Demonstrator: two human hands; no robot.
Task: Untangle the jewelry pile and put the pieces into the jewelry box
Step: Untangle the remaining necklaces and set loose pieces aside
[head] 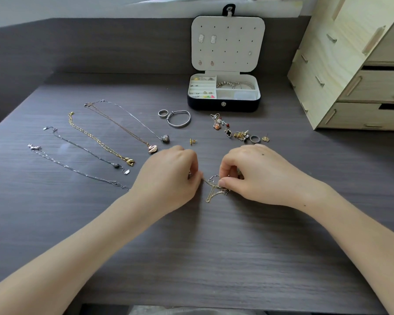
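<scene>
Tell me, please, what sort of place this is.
Probably a home desk or dressing table: a dark wood-grain tabletop holds an open jewelry box beside a plywood drawer unit, with necklaces laid out in a row. The left hand and right hand pinch a tangled chain.

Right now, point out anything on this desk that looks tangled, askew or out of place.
Only the knot of fine chains pinched between the left hand and right hand looks tangled; the jewelry box stands open and upright.

Looks like someone's desk at home
Dark wood-grain desk (214, 246), plywood drawer organizer (355, 71) upper right, open jewelry box (223, 103) against the back wall.
</scene>
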